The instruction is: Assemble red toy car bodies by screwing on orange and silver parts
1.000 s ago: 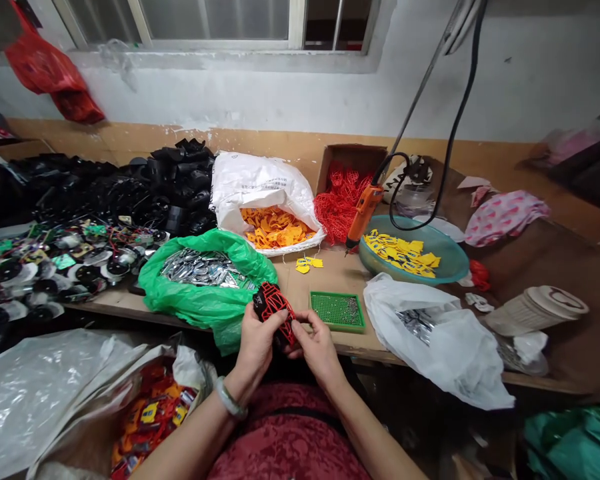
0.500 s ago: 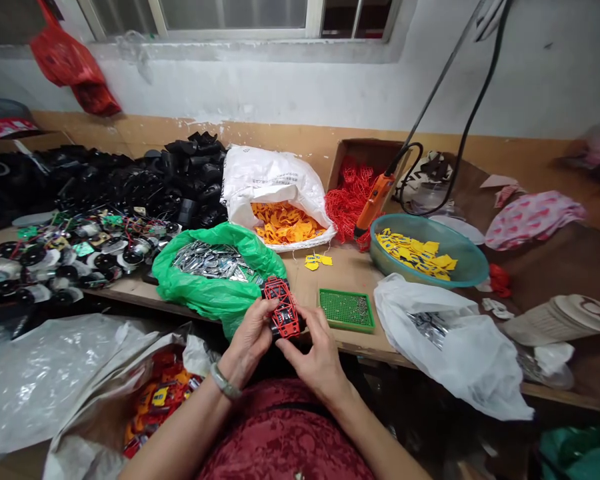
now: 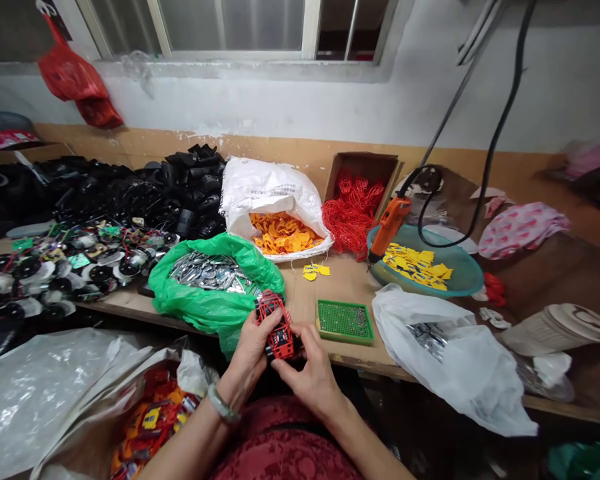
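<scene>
Between my two hands is a toy car (image 3: 281,339) with a red lattice frame over dark and silvery parts and black wheels. My left hand (image 3: 253,343) grips its left side, thumb laid across the frame. On the right, the fingers and thumb of my right hand (image 3: 311,363) close on the car's near end. Just beyond the car lies an open green bag (image 3: 180,297) of silvery metal parts. To the right, a green perforated tray (image 3: 337,320) holds many tiny screws. An orange electric screwdriver (image 3: 390,227) hangs over a teal basin (image 3: 465,283) of yellow pieces.
A white sack (image 3: 260,180) of orange parts and red lattice frames (image 3: 353,210) stand along the wall. Black parts (image 3: 180,187) and wired motor units (image 3: 85,267) crowd the left. A white plastic bag (image 3: 470,360) overhangs the table's front edge. Lower left is a sack with red-orange pieces (image 3: 143,427).
The view has tilted up slightly, so most things sit lower in it. The hanging screwdriver has swung right, over the basin. Both hands still hold the car, now turned a little.
</scene>
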A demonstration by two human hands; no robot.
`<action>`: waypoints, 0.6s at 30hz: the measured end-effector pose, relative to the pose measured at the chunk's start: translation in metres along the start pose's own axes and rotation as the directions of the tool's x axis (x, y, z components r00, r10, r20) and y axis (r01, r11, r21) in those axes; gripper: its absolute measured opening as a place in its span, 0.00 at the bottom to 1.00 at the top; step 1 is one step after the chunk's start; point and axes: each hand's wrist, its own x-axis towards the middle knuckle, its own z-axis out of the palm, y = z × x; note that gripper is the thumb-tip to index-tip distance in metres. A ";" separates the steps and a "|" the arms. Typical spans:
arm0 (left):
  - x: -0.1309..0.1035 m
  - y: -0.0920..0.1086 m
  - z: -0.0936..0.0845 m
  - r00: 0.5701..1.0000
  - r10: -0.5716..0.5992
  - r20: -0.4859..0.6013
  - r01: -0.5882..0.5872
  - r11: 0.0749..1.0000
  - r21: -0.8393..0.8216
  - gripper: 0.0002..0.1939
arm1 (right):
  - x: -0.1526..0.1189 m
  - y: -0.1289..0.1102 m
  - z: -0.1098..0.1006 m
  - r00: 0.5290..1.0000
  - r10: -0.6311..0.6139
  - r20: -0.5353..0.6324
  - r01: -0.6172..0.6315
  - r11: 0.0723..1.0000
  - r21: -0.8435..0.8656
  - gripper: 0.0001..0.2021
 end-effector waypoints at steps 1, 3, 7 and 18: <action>-0.001 -0.001 -0.002 1.000 0.000 -0.006 0.000 1.000 0.012 0.23 | 0.001 0.000 -0.002 0.997 0.060 0.045 -0.063 0.996 0.058 0.19; -0.003 -0.002 -0.006 1.000 -0.011 -0.010 0.012 1.000 0.028 0.23 | 0.007 0.003 -0.008 0.979 0.168 0.117 -0.187 0.965 0.186 0.12; -0.011 -0.008 -0.016 0.998 -0.054 0.031 0.052 0.997 0.053 0.23 | 0.046 0.018 -0.025 0.969 0.248 0.007 -0.241 0.936 0.256 0.15; 0.001 -0.036 -0.020 0.952 -0.120 0.281 0.113 0.993 0.041 0.24 | 0.283 0.050 0.005 0.959 0.255 -0.121 -0.274 0.944 -0.182 0.17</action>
